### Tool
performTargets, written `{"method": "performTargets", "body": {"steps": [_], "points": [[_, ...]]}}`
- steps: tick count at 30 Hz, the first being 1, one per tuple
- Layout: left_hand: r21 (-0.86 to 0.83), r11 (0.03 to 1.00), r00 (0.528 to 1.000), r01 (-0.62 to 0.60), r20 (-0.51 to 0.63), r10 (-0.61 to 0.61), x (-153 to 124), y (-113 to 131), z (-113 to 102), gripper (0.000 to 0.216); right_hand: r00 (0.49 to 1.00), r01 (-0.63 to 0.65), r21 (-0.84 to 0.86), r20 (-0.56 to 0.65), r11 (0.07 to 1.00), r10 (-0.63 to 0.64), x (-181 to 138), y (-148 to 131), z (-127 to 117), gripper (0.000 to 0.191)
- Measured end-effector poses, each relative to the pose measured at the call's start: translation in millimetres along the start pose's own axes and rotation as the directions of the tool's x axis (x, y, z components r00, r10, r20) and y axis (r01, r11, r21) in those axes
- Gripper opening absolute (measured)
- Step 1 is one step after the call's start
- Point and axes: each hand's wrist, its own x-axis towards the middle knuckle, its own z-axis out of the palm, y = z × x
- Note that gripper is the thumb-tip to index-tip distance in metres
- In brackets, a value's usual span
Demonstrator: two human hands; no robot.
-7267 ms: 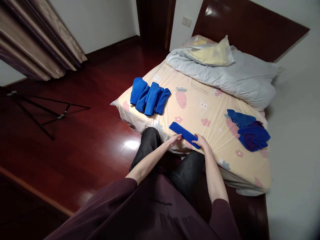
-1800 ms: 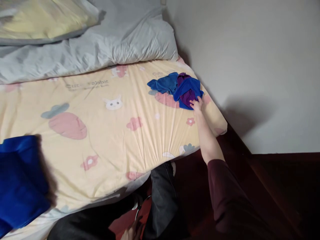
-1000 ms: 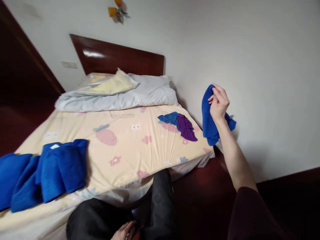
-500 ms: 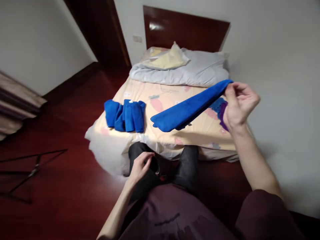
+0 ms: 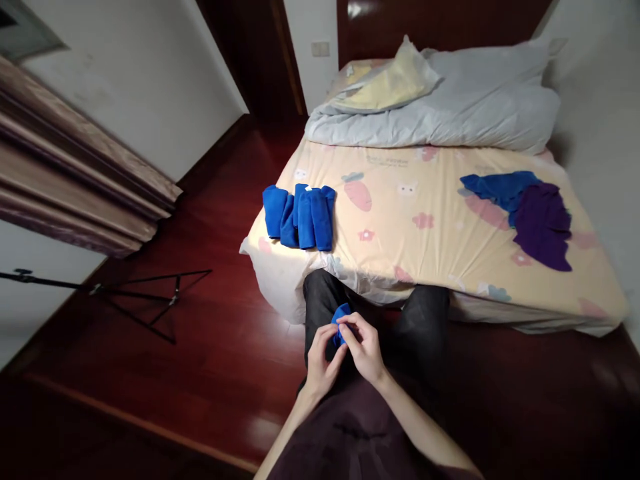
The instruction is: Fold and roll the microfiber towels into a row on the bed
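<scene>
A blue cloth (image 5: 341, 311), bunched small, is over my lap near the bed's front edge. My left hand (image 5: 323, 357) grips it from the left with fingers closed around its side. The fingers of my right hand (image 5: 364, 345) pinch it from the right, close to the left fingertips. Much of the cloth is hidden behind my fingers. Ahead and to the left, several folded blue cloths (image 5: 315, 220) lie side by side on the bed. Over on its right side rest a loose blue cloth (image 5: 500, 188) and a crumpled purple cloth (image 5: 543, 223).
The bed (image 5: 390, 253) has a patterned yellow sheet. A grey quilt (image 5: 480, 107) and a pale yellow pillow (image 5: 395, 83) lie toward the headboard (image 5: 440, 23). A black tripod (image 5: 173, 300) stands on the red floor at left, near a curtain (image 5: 75, 160).
My right hand has brought the blue cloth down from above the bed to my lap. The left hand now grips it too. The view has turned, showing more of the bed's right side.
</scene>
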Motion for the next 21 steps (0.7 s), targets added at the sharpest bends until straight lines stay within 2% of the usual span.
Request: {"method": "performTargets", "body": {"steps": [3, 6, 10, 13, 18, 21], "points": [[-0.008, 1.000, 1.000, 0.004, 0.009, -0.004, 0.8, -5.3, 10.1, 0.018, 0.998, 0.047, -0.052, 0.046, 0.998, -0.045, 5.5, -5.4, -16.2, 0.028], [-0.047, 0.999, 0.996, 0.003, 0.085, 0.001, 7.9, -9.5, 14.8, 0.018, 0.996, 0.062, -0.073, 0.066, 0.995, -0.057, 11.0, -10.8, -31.3, 0.029], [-0.026, 0.996, 0.984, 0.090, 0.160, -0.084, 21.1, -19.5, 12.3, 0.023, 0.997, -0.058, 0.010, 0.057, 0.998, 0.057, 11.9, -13.0, -41.2, 0.035], [0.035, 0.983, 0.966, 0.179, 0.181, -0.182, 27.2, -37.4, 12.3, 0.025, 0.990, -0.139, 0.069, 0.041, 0.988, 0.137, 8.4, -12.0, -50.1, 0.038], [0.124, 0.963, 0.952, 0.240, 0.162, -0.258, 32.8, -77.3, 11.0, 0.026, 0.983, -0.181, 0.084, -0.021, 0.980, 0.184, -2.0, -5.9, -79.2, 0.041], [0.199, 0.947, 0.963, 0.252, 0.048, -0.266, 43.5, -92.1, 0.4, 0.026, 0.974, -0.183, 0.085, -0.121, 0.979, 0.193, -10.8, 1.0, -100.1, 0.043]]}}
